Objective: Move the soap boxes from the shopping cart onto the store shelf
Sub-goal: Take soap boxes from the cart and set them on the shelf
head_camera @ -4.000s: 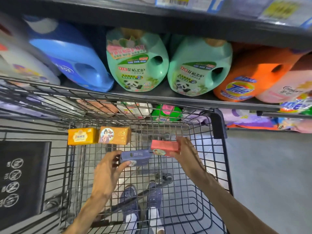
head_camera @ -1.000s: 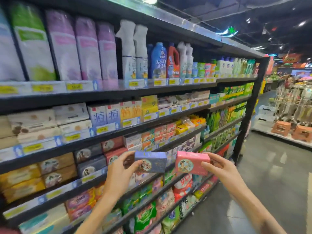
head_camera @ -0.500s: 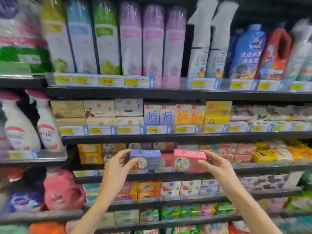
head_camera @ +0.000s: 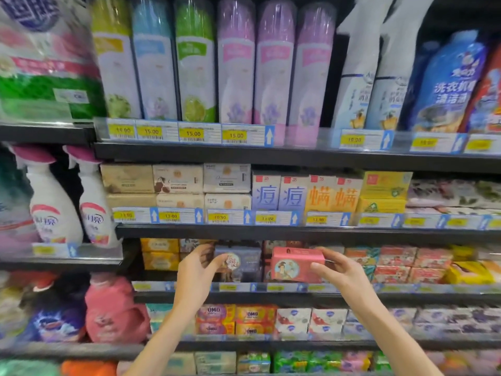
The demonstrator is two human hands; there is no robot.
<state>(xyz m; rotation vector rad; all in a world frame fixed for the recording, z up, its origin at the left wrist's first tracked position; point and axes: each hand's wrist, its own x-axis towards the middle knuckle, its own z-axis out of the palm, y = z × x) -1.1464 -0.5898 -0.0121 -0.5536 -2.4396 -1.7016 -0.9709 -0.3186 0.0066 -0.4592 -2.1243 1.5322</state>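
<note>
- The left hand [head_camera: 199, 270] grips a blue-purple soap box [head_camera: 238, 263] by its left end, thumb on the front, fingers curled behind it.
- That box sits at the mouth of the soap shelf [head_camera: 271, 295], among dark boxes already stocked there; whether it rests on the shelf cannot be told.
- The right hand [head_camera: 340, 272] pinches a pink soap box [head_camera: 296, 264] at its right end, thumb below, fingers on top.
- The pink box is held in front of the same shelf level, just right of the blue-purple box.
- Yellow soap boxes [head_camera: 160, 252] stand 2 high to the left.
- Price tags [head_camera: 235, 135] above read 15.00.
</note>
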